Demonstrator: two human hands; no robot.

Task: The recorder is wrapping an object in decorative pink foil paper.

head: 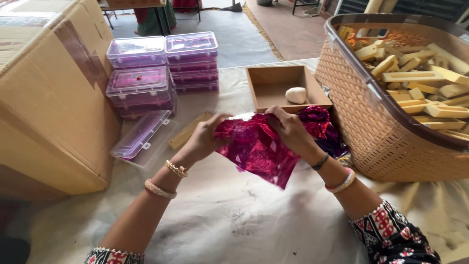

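Nearest us, our left hand [205,137] and right hand [288,129] pinch a crinkled pink foil [254,149] shut between fingers; we judge a hard tug could tear it.

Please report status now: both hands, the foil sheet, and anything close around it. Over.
Left hand and right hand both grip shiny magenta foil sheet, held above table. More crumpled foil beside right hand. Open clear plastic box left, woven basket right.
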